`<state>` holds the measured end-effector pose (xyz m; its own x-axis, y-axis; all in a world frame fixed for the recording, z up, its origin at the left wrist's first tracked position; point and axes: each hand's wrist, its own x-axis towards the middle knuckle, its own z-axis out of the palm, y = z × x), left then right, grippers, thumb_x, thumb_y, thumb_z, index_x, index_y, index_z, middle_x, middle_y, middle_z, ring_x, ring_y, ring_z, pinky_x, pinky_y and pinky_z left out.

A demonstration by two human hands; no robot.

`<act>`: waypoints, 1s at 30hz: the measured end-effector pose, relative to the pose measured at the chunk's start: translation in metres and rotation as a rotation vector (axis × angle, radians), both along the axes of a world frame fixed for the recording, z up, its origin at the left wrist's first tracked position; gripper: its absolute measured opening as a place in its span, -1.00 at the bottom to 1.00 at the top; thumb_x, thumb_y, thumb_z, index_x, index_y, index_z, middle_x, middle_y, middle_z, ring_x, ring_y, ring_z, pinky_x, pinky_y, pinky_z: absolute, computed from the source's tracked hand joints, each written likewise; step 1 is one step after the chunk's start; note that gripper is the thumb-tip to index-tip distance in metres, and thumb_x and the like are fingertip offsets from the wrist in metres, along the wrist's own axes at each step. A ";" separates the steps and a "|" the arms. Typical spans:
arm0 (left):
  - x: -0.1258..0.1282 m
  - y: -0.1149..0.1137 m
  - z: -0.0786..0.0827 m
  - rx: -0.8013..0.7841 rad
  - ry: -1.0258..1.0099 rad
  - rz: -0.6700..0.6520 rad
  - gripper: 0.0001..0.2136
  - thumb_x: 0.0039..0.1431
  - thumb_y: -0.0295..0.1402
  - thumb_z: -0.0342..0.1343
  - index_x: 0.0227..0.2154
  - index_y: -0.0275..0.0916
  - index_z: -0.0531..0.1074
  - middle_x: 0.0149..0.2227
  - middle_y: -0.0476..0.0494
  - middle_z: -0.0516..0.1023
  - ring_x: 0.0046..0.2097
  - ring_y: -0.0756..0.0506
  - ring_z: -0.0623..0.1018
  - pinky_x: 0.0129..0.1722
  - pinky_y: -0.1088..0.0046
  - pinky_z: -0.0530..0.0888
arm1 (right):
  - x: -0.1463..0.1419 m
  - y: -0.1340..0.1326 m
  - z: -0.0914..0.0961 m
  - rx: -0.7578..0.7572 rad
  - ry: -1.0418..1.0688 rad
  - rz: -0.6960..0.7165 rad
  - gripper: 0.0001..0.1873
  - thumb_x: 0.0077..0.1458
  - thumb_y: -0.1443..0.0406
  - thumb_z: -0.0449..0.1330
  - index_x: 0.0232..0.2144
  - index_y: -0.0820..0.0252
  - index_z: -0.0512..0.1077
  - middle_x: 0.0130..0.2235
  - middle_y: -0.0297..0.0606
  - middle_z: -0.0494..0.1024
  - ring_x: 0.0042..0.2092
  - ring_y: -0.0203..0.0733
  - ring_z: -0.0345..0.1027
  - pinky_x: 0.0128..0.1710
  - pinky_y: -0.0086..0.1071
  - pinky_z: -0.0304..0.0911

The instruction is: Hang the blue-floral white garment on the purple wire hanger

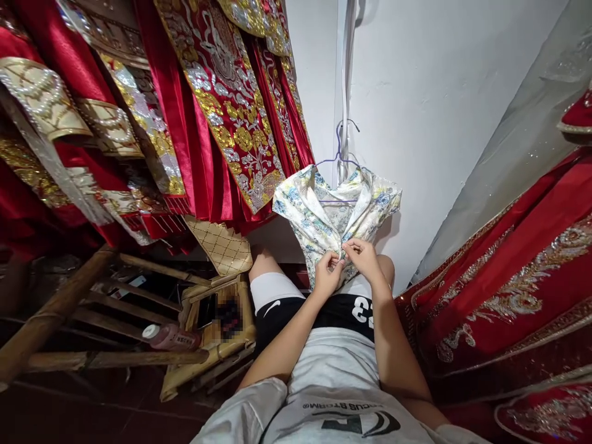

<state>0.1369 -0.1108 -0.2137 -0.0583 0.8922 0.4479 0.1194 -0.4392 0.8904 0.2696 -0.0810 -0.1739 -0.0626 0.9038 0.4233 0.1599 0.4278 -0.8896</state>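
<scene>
A short-sleeved floral blouse (319, 216), white with blue and yellow print, hangs on a purple hanger (339, 145) in front of me. Its lower part drapes over my lap. My left hand (328, 270) pinches the front edge of the blouse just below the collar's V. Close beside it, my right hand (361, 256) grips the same front opening, a little higher and to the right. The fingertips of both hands nearly meet; any button between them is too small to make out.
Red embroidered garments (245, 123) hang along the left, and more red embroidered cloth (522, 277) stands on the right. A bamboo stool (185, 376) with a bottle (171, 337) is at lower left. Behind the blouse is a white wall (416, 92).
</scene>
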 end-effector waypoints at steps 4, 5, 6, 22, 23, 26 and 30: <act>0.004 -0.002 -0.007 -0.010 0.022 -0.005 -0.86 0.16 -0.27 0.11 -0.40 -0.21 0.32 -0.44 0.02 0.36 -0.36 -0.03 0.39 -0.29 0.46 0.34 | -0.007 0.000 0.000 0.016 0.049 -0.041 -0.71 0.04 0.04 0.21 -0.45 0.14 0.42 -0.54 -0.33 0.43 -0.47 -0.18 0.32 -0.40 -0.32 0.25; 0.008 -0.003 -0.010 -0.011 0.034 -0.019 -0.85 0.18 -0.27 0.09 -0.41 -0.20 0.29 -0.45 0.03 0.34 -0.38 -0.02 0.37 -0.31 0.47 0.33 | -0.008 0.000 0.001 0.021 0.068 -0.058 -0.70 0.05 0.03 0.20 -0.44 0.13 0.41 -0.55 -0.35 0.41 -0.47 -0.18 0.30 -0.41 -0.33 0.23; 0.012 -0.005 -0.013 -0.007 0.051 -0.034 -0.84 0.19 -0.27 0.08 -0.42 -0.20 0.27 -0.46 0.04 0.31 -0.39 -0.02 0.35 -0.32 0.47 0.31 | -0.009 0.000 0.004 0.028 0.086 -0.078 -0.69 0.06 0.02 0.19 -0.44 0.12 0.40 -0.57 -0.37 0.38 -0.48 -0.19 0.27 -0.43 -0.34 0.21; 0.030 -0.028 0.019 -0.082 1.195 -0.086 -0.67 0.26 -0.53 -0.08 0.04 -0.15 0.35 -0.16 -0.27 0.57 -0.17 -0.25 0.58 -0.25 0.34 0.39 | 0.017 0.066 0.106 0.308 -0.311 -0.319 -0.79 0.16 0.16 0.13 -0.44 0.14 0.40 -0.59 -0.43 0.27 -0.50 -0.26 0.10 -0.41 -0.37 -0.02; 0.031 -0.029 0.021 -0.084 1.228 -0.084 -0.66 0.27 -0.52 -0.08 0.06 -0.15 0.34 -0.15 -0.29 0.57 -0.16 -0.26 0.59 -0.24 0.33 0.40 | 0.017 0.072 0.115 0.328 -0.327 -0.320 -0.79 0.16 0.17 0.14 -0.45 0.14 0.40 -0.59 -0.43 0.27 -0.50 -0.26 0.11 -0.40 -0.37 -0.01; 0.032 -0.036 0.023 -0.089 1.345 -0.046 -0.66 0.32 -0.53 -0.13 0.07 -0.17 0.37 -0.11 -0.37 0.56 -0.10 -0.29 0.60 -0.21 0.31 0.44 | 0.013 0.090 0.138 0.369 -0.297 -0.330 -0.81 0.17 0.21 0.15 -0.45 0.15 0.38 -0.59 -0.44 0.25 -0.50 -0.27 0.10 -0.40 -0.38 -0.01; 0.021 -0.038 0.021 -0.074 1.406 -0.059 -0.63 0.25 -0.59 -0.07 0.05 -0.18 0.39 -0.12 -0.39 0.57 -0.08 -0.32 0.60 -0.19 0.28 0.45 | 0.008 0.099 0.163 0.448 -0.100 -0.337 -0.75 0.25 0.15 0.11 -0.42 0.15 0.33 -0.61 -0.49 0.15 -0.54 -0.31 0.00 -0.44 -0.38 -0.05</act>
<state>0.1575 -0.1493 -0.1930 0.4298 0.9014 0.0524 0.8992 -0.4326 0.0653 0.2780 0.0184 -0.0107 0.1382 0.6145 0.7767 0.4272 0.6705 -0.6065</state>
